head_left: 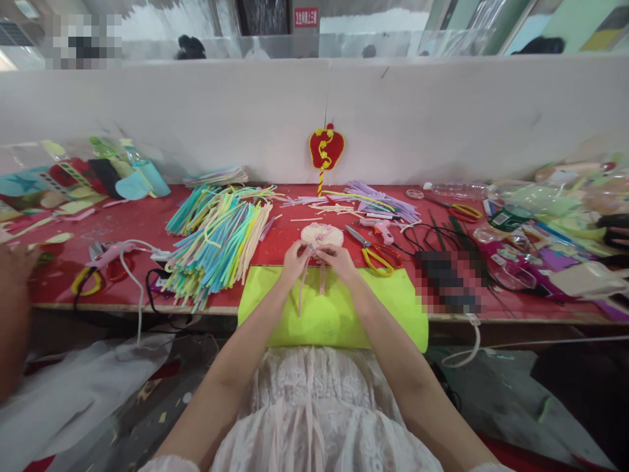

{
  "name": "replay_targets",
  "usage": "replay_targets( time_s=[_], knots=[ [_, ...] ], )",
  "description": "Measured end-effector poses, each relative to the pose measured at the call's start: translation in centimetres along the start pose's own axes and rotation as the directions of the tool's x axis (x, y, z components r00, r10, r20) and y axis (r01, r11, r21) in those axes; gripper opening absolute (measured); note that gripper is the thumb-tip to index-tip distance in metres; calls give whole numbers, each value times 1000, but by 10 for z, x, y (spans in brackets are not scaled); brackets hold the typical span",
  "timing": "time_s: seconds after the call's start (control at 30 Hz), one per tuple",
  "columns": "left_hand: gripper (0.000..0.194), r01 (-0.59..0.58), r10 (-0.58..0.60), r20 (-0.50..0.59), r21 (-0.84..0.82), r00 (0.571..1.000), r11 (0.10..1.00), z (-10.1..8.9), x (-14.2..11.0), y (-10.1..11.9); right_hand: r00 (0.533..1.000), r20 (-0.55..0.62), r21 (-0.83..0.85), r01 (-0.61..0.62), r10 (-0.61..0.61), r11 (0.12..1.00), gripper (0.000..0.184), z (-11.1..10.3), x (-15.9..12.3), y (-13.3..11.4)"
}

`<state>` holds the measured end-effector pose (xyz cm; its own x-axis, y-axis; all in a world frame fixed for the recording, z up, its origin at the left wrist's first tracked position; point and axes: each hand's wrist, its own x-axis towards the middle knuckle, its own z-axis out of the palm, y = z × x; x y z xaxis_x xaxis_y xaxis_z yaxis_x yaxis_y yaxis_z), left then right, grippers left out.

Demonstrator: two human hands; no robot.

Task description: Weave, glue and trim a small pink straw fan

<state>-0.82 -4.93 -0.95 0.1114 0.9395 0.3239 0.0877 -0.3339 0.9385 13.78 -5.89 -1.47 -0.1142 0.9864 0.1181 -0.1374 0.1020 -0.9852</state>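
Note:
In the middle of the head view, my left hand and my right hand meet at the near edge of a round, pale pink piece with curled pink trim on it. Both hands are closed, fingertips pinching close together. A thin pink pipe cleaner hangs down from my left fingers. Between the hands, a shorter pink stem points toward me from the round piece. My fingers hide the exact spot where the pipe cleaner meets the piece. A yellow-green cloth lies under my wrists.
Bundled pipe cleaners lie left; purple ones lie behind. Scissors and a pink glue gun sit close right. A red fan-shaped piece stands against the white partition. Plastic bottles crowd the right. Another person's arm shows at left.

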Motion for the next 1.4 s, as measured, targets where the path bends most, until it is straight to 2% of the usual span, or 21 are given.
replay_targets(
  time_s=[0.13,0.2,0.37,0.57,0.77,1.0,1.13,1.27,1.33,1.4],
  knots=[
    [28,133,-136,4,-230,991,964,2,4,-6,997,-74,83,25,-19,996,28,1,0,-3],
    [31,179,-176,34,-262,984,948,3,4,-10,993,-118,124,30,-15,992,30,1,1,-3],
    [32,200,-176,119,-240,977,950,4,4,-11,989,-146,129,38,-19,991,32,0,2,-1],
    [30,164,-150,82,-213,985,963,1,4,-6,994,-104,47,24,-19,999,34,-1,2,0],
    [27,110,-97,111,-127,989,986,1,2,-3,992,-119,-11,37,-38,999,29,-1,1,-3],
    [31,57,-39,122,-150,992,987,2,2,-3,992,-104,-66,59,-66,996,31,-2,2,0],
    [31,123,-100,126,-183,987,975,2,2,-4,991,-111,-73,67,-75,995,32,-2,4,2],
    [31,251,-208,203,-215,957,944,1,0,-4,987,-120,-107,98,-111,989,31,-3,3,0],
    [30,253,-206,226,-202,952,946,1,0,-4,984,-125,-126,108,-123,986,31,-4,3,-2],
    [29,193,-155,216,-166,964,967,0,0,-4,988,-110,-114,98,-111,989,31,-3,2,-3]
  ],
)
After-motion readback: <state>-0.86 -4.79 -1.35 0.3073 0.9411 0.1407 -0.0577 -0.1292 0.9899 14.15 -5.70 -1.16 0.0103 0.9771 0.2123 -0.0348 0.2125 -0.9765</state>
